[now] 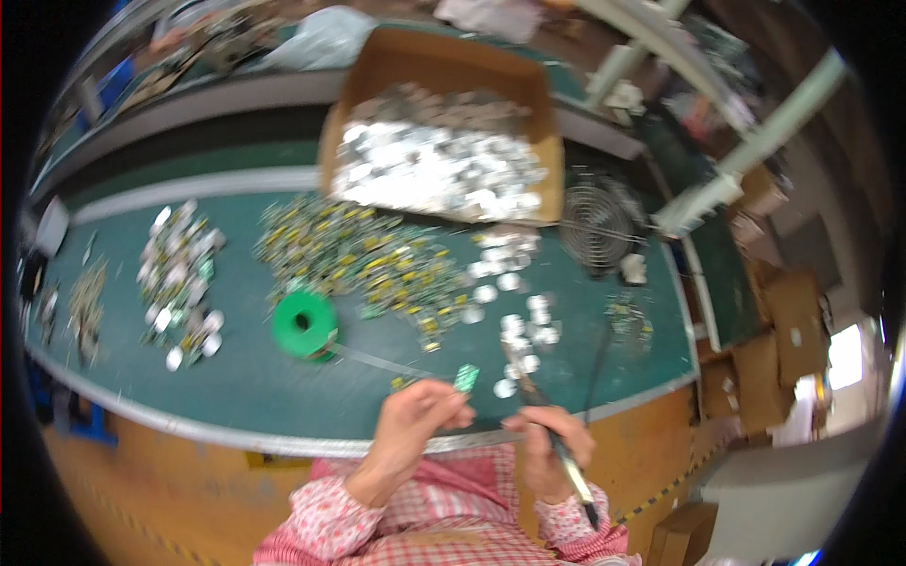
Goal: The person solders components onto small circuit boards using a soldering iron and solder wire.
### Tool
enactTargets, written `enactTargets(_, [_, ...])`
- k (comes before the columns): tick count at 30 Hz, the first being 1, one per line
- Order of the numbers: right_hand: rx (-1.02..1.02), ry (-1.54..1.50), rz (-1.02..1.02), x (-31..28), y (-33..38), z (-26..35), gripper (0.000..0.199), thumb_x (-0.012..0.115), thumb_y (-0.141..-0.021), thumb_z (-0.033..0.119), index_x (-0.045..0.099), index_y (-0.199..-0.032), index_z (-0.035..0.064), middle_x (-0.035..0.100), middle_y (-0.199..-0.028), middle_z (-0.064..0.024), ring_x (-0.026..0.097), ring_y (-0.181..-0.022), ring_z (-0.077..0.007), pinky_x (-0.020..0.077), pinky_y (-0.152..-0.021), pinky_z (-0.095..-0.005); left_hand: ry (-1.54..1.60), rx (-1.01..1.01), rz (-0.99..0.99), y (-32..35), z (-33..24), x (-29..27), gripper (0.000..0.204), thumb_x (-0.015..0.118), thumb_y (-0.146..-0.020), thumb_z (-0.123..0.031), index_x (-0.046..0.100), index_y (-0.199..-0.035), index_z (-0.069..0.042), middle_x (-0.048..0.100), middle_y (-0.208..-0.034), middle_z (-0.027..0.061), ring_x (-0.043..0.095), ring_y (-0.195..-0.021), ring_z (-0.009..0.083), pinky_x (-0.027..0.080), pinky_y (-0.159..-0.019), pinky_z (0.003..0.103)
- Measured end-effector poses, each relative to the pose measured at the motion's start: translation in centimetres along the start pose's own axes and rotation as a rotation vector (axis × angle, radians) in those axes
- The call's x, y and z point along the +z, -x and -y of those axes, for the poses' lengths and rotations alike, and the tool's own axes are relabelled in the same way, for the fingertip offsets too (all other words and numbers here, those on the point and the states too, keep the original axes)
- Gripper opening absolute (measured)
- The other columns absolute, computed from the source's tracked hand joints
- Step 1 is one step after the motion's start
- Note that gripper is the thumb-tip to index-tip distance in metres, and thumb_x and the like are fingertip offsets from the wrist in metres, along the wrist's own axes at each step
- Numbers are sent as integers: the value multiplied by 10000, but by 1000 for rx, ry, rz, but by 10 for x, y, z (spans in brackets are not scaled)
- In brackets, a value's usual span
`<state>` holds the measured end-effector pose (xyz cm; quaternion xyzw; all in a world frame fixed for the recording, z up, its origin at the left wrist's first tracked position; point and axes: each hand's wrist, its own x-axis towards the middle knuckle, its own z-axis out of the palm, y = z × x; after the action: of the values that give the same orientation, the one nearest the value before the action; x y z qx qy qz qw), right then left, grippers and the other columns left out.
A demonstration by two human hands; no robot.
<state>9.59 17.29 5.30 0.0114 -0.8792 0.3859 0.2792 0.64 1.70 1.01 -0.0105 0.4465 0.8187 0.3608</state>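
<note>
Near the front edge of the green bench, my left hand (pixel 420 415) is closed in a pinch. A small green circuit board (pixel 467 377) sticks up from its fingertips. A thin pale strand, likely solder wire, runs from a green spool (pixel 305 324) to this hand; whether the fingers grip it cannot be made out. My right hand (pixel 557 443) is closed around a soldering iron (pixel 569 464) with a dark handle. Its thin tip points away from me toward loose silvery discs (pixel 528 332). Beyond the left hand spreads a pile of small parts with yellow pieces and wire leads (pixel 363 255).
A cardboard box (pixel 554 141) full of silvery discs stands at the back middle. Right of it is a round wire-grilled fan (pixel 596 226). A mixed heap of discs and boards (pixel 179 283) lies at left, with a bundle of thin leads (pixel 88 307) beside it.
</note>
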Motion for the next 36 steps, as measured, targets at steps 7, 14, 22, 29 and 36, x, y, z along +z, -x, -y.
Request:
enactTargets(7, [291, -426, 96, 20, -6, -17, 329, 633, -852, 33, 521, -1161, 45, 648, -1013, -85, 640, -889, -152, 504, -761, -261, -34, -95, 201, 1, 9, -14, 73, 602, -878, -40, 594, -923, 17, 651, -799, 93, 619, -705, 140, 500, -686, 256])
enactTargets(14, [394, -598, 140, 8, 5, -27, 303, 653, -848, 46, 512, -1116, 25, 657, -997, -103, 612, -923, -120, 498, -810, -264, 71, -213, 338, -6, 2, -7, 78, 582, -880, -19, 575, -918, 49, 637, -776, 114, 614, -715, 154, 494, -692, 252])
enactTargets(22, [308, -335, -346, 26, 11, -25, 341, 705, -781, -23, 510, -1060, 6, 660, -952, -120, 635, -845, -150, 523, -736, -276, 115, -78, 102, -4, 18, 31, 204, 565, -912, -89, 568, -1088, 14, 631, -1017, 101, 609, -911, 170, 499, -774, 297])
enactTargets(29, [106, 46, -308, 32, 15, -11, 341, 733, -728, -25, 557, -1015, 29, 655, -929, -112, 616, -832, -218, 492, -741, -309, 444, -150, -33, -1, 34, 34, 208, 564, -908, -81, 540, -1106, -20, 608, -1096, 104, 587, -1002, 187, 480, -871, 344])
enactTargets(36, [191, -8, -300, 27, 25, -19, 322, 699, -748, -31, 558, -1032, 26, 645, -1000, -133, 612, -876, -256, 487, -776, -332, 22, 252, -53, -9, 36, 39, 176, 593, -886, -34, 500, -1034, -14, 632, -1009, 112, 601, -952, 150, 486, -832, 284])
